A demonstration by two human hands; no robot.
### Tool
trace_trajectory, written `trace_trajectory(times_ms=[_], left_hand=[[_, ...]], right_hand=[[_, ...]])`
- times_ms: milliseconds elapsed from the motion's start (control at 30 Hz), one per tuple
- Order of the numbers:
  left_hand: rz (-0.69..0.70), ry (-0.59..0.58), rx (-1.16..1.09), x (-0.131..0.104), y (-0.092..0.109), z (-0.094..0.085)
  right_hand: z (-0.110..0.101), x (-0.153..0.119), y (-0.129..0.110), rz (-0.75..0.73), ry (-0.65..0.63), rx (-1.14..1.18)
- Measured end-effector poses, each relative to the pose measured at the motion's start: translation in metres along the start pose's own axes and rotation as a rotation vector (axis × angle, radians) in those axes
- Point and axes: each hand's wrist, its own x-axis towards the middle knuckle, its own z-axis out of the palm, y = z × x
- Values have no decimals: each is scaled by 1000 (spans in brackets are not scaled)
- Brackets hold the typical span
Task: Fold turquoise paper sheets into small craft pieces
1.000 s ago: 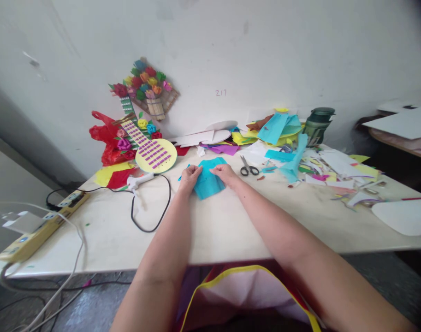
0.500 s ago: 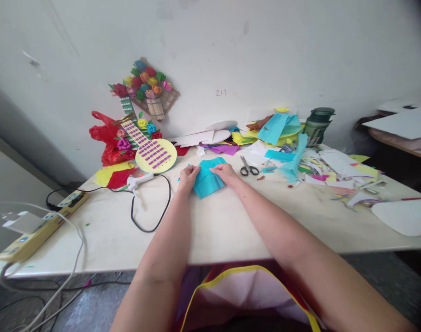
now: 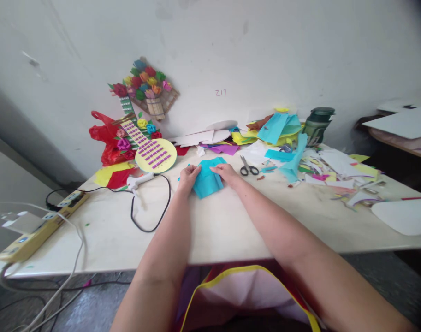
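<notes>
A creased sheet of blue paper (image 3: 209, 183) is held just over the white table (image 3: 217, 230). My left hand (image 3: 189, 177) pinches its left side between thumb and fingers. On the right side, my right hand (image 3: 227, 174) grips the paper with fingertips pressed together. Black-handled scissors (image 3: 248, 168) lie right of my right hand. A white glue gun (image 3: 140, 180) with a looped black cord rests to the left of my left hand.
A yellow paper guitar (image 3: 156, 155) and paper flowers (image 3: 148, 80) stand at the back left. Paper scraps (image 3: 335, 170) and a green bottle (image 3: 317, 127) are at the right. A power strip (image 3: 46, 226) lies along the left edge.
The lower edge of the blue paper has shifted slightly between my hands. Both hands keep nearly the same place and hold.
</notes>
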Motion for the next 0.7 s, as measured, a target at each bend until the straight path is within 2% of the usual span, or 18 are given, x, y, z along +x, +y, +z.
trace_trajectory(times_ms=[267, 533, 700], left_hand=[[-19, -167, -29, -9, 11, 3], [65, -158, 83, -9, 11, 3], [28, -166, 88, -8, 9, 4]], right_hand=[[1, -1, -3, 24, -102, 89], [4, -4, -7, 1, -128, -38], [6, -3, -5, -22, -118, -77]])
